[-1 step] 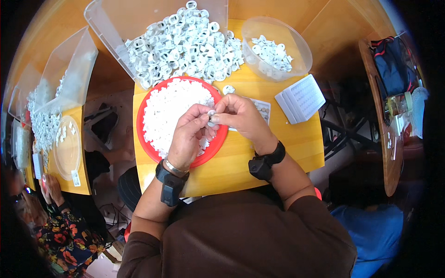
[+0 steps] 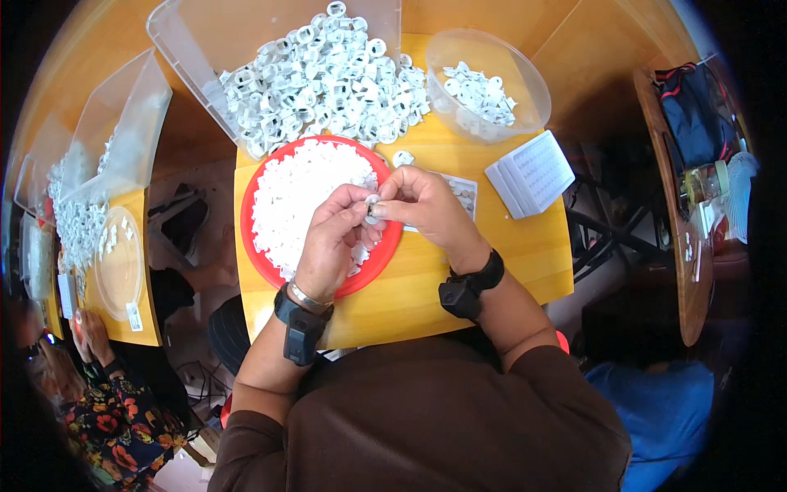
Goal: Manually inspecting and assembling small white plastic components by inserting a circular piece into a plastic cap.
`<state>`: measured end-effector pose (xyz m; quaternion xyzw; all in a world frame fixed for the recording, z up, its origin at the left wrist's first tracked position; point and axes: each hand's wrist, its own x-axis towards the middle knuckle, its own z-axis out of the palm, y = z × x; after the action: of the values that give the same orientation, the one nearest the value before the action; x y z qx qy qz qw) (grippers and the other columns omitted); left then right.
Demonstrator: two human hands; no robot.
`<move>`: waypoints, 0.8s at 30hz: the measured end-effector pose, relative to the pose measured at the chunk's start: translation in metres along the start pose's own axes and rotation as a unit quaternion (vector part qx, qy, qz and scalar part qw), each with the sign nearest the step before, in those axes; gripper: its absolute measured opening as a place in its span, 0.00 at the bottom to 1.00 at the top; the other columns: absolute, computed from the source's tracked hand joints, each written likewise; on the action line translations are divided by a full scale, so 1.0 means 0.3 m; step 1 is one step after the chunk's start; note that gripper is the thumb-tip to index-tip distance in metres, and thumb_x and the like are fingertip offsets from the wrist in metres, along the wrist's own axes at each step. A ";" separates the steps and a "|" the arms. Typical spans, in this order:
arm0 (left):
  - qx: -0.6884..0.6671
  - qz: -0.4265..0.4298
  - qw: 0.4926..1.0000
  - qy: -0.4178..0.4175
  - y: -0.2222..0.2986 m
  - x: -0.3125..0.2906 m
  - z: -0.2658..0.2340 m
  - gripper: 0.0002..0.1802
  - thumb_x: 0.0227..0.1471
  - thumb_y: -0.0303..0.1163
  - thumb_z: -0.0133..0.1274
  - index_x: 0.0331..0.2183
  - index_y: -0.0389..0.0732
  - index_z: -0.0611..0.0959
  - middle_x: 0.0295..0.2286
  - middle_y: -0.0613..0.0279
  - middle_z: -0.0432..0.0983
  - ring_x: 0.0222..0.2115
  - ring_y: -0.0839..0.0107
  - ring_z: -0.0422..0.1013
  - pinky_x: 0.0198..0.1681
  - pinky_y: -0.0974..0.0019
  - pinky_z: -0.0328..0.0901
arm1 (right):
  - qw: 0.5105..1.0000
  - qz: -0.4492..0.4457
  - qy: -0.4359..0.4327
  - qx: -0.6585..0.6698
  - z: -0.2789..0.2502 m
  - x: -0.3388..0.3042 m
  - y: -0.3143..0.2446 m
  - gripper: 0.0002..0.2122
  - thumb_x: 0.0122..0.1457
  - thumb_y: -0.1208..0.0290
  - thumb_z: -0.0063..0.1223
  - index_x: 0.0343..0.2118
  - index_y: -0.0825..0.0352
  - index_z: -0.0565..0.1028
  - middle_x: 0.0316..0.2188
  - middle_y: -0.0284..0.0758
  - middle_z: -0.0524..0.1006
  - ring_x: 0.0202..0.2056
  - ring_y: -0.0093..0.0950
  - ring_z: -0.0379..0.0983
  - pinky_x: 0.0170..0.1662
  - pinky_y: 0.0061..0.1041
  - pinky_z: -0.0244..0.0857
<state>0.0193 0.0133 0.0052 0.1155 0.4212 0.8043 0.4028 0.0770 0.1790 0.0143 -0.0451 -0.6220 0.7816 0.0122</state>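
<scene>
My left hand (image 2: 334, 234) and my right hand (image 2: 428, 209) meet over the right side of a red round tray (image 2: 248, 215). Between their fingertips they pinch a small white round plastic part (image 2: 373, 200), mostly covered by the fingers. The tray is heaped with small white plastic pieces (image 2: 299, 197). Partly under my right hand lies a pale flat tray (image 2: 470, 185) with round discs in it. One loose white round part (image 2: 402, 158) rests on the table just beyond my hands.
Behind the red tray a clear bin (image 2: 182, 75) spills many white round parts. Right of it stands a clear round tub (image 2: 531, 92) with more parts, then a stack of white trays (image 2: 537, 174). At far left, a co-worker's hands (image 2: 92, 334) are at another table (image 2: 131, 324).
</scene>
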 end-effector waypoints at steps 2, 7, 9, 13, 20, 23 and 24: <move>-0.006 0.010 1.000 -0.005 0.008 -0.002 0.006 0.08 0.58 0.30 0.44 0.38 0.38 0.74 0.27 0.62 0.75 0.26 0.79 0.70 0.30 0.77 0.64 | 1.000 0.007 0.003 0.010 0.000 0.000 -0.003 0.05 0.54 0.79 0.57 0.27 0.68 0.71 0.23 0.29 0.75 0.27 0.17 0.72 0.32 0.18 0.68; -0.041 0.002 0.999 0.000 0.012 -0.006 -0.007 0.09 0.58 0.30 0.44 0.38 0.37 0.74 0.28 0.60 0.76 0.26 0.77 0.71 0.30 0.76 0.65 | 0.992 -0.060 0.013 -0.108 -0.028 0.004 -0.035 0.03 0.54 0.76 0.57 0.28 0.69 0.76 0.24 0.28 0.76 0.27 0.17 0.72 0.32 0.19 0.67; -0.047 0.004 0.999 -0.003 0.011 -0.001 -0.008 0.09 0.58 0.31 0.44 0.38 0.37 0.73 0.28 0.59 0.76 0.26 0.76 0.71 0.30 0.76 0.65 | 0.980 -0.076 0.070 -0.171 -0.068 0.006 -0.051 0.04 0.53 0.74 0.58 0.28 0.70 0.77 0.23 0.30 0.76 0.26 0.19 0.72 0.31 0.20 0.67; -0.091 0.030 0.995 0.025 0.022 0.002 -0.011 0.09 0.59 0.32 0.44 0.38 0.37 0.72 0.28 0.57 0.76 0.25 0.74 0.71 0.30 0.75 0.66 | 0.900 -0.056 0.143 -0.409 -0.125 -0.010 -0.086 0.06 0.49 0.72 0.59 0.29 0.68 0.78 0.24 0.37 0.77 0.26 0.29 0.74 0.31 0.26 0.66; -0.097 0.032 0.994 0.050 0.017 0.007 -0.012 0.10 0.60 0.34 0.42 0.38 0.37 0.72 0.28 0.56 0.76 0.24 0.73 0.71 0.30 0.74 0.66 | 0.839 -0.055 0.111 -0.529 -0.118 -0.009 -0.034 0.05 0.48 0.71 0.57 0.27 0.65 0.78 0.26 0.39 0.75 0.30 0.38 0.73 0.34 0.35 0.66; -0.100 0.032 0.994 0.032 0.019 0.013 -0.011 0.10 0.59 0.33 0.43 0.38 0.37 0.71 0.28 0.55 0.76 0.25 0.72 0.72 0.30 0.73 0.66 | 0.794 -0.075 0.102 -0.594 -0.124 0.003 -0.011 0.04 0.48 0.72 0.56 0.26 0.66 0.78 0.25 0.39 0.75 0.31 0.39 0.73 0.34 0.37 0.66; -0.100 0.033 0.994 0.033 0.018 0.015 -0.017 0.10 0.59 0.33 0.43 0.38 0.37 0.71 0.28 0.55 0.76 0.25 0.72 0.72 0.30 0.73 0.66 | 0.787 -0.069 0.100 -0.604 -0.122 0.007 -0.013 0.03 0.48 0.73 0.55 0.25 0.65 0.78 0.25 0.39 0.74 0.31 0.39 0.73 0.34 0.37 0.66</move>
<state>0.0107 0.0120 0.0057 0.0622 0.3475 0.8588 0.3714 0.0780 0.2155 0.0099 -0.0780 -0.9640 0.2342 0.0990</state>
